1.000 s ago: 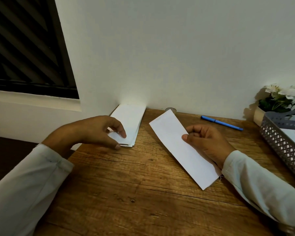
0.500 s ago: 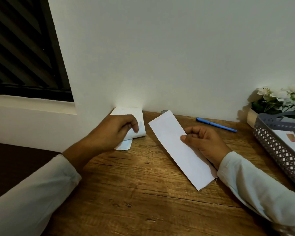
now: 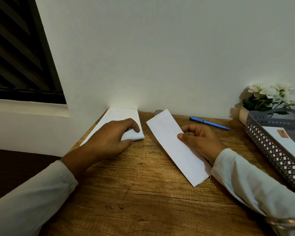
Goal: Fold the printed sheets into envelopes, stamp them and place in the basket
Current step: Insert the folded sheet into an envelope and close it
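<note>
A stack of white sheets (image 3: 121, 116) lies at the table's far left corner against the wall. My left hand (image 3: 109, 138) rests on it and curls the near edge of the top sheet up between fingers and thumb. My right hand (image 3: 199, 142) pinches a long folded white sheet (image 3: 174, 147) by its right edge, thumb on top, holding it slanted just over the wooden table (image 3: 143, 193). At the right stands a grey perforated basket (image 3: 269, 150) with a stamped white envelope (image 3: 283, 137) inside.
A blue pen (image 3: 209, 123) lies near the wall behind my right hand. A pot of white flowers (image 3: 266, 97) stands behind the basket. A small round grey object (image 3: 157, 112) sits by the wall. A glass rim (image 3: 289, 225) shows at bottom right.
My left hand slid further onto the stack and bent the top sheet's near edge upward. My right hand kept holding the folded sheet, nearly still.
</note>
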Tool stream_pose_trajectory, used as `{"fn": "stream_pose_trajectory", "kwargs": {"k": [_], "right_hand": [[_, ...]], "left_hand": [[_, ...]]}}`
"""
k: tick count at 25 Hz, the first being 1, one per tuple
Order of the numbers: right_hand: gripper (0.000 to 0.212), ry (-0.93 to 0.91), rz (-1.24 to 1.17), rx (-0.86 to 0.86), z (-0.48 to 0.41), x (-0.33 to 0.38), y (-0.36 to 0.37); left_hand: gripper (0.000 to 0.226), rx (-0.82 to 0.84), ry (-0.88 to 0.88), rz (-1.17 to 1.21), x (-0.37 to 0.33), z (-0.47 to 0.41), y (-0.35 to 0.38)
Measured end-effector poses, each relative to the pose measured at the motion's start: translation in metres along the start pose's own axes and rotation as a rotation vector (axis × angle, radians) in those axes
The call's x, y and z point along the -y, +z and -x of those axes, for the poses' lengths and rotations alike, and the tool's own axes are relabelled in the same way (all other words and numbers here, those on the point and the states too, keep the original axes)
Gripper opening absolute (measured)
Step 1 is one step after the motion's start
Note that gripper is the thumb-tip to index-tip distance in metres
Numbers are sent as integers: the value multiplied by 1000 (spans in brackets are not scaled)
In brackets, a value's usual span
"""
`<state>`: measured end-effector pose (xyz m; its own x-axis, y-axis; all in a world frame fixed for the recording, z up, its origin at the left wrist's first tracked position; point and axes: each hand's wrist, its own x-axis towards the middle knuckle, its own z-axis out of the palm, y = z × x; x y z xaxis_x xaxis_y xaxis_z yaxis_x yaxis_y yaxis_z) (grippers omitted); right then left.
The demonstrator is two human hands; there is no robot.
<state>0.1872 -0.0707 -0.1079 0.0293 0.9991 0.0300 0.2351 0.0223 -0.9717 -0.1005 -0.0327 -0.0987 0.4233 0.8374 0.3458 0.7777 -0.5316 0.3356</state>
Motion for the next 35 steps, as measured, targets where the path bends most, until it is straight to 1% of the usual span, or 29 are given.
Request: {"fn": "stream_pose_trajectory", "kwargs": {"k": [4,9,15,20,24,29,33,35], "right_hand": [[12,-4,1,11,1,3,0],[12,16,-2,23,2,3,0],[12,15,-18,33,2,4,0],[12,13,-16,27,4,5,1],[12,30,-1,18,3,5,1],[13,38,2,25,3,6,1],[13,42,18,33,3,6,1],[13,41,20,34,3,6,1]], "left_hand": [[33,-13,13,22,3,0,-2],[32,-4,12,-21,4,-1,3],[46,57,47,-32,5,-3,5],[39,32,91,-47,3,-3,6],[41,7,111,-119,1,-2,1],[39,-20,116,-145,-4,0,-1],[51,26,140,-226,-6,2,-1],[53,33,141,-250,-7,2,-1]]}}
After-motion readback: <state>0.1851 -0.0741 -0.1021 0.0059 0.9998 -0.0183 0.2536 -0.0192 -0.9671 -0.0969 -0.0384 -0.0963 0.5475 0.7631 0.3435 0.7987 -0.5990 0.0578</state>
